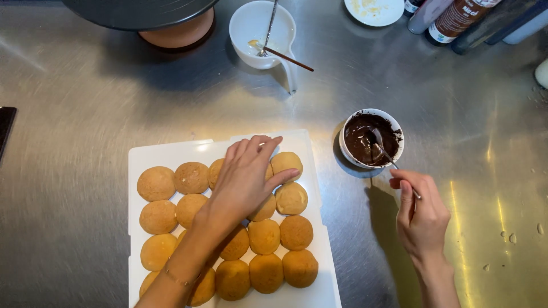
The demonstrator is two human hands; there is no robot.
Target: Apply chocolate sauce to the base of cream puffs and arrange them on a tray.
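Note:
A white tray (171, 153) on the steel table holds several round golden buns (156, 183) in rows. My left hand (246, 178) lies flat over the buns in the top row, fingers spread and pointing toward the tray's far edge. My right hand (421, 215) is to the right of the tray and pinches the handle of a metal spoon (386, 153). The spoon's bowl rests in a small white bowl of dark chocolate (372, 138) just beyond my fingers.
At the back stand a white jug-like bowl (262, 34) with a whisk and a brush, a dark turntable on a pink base (171, 23), a small white plate (374, 10) and several bottles (456, 20). Water drops dot the steel at the right.

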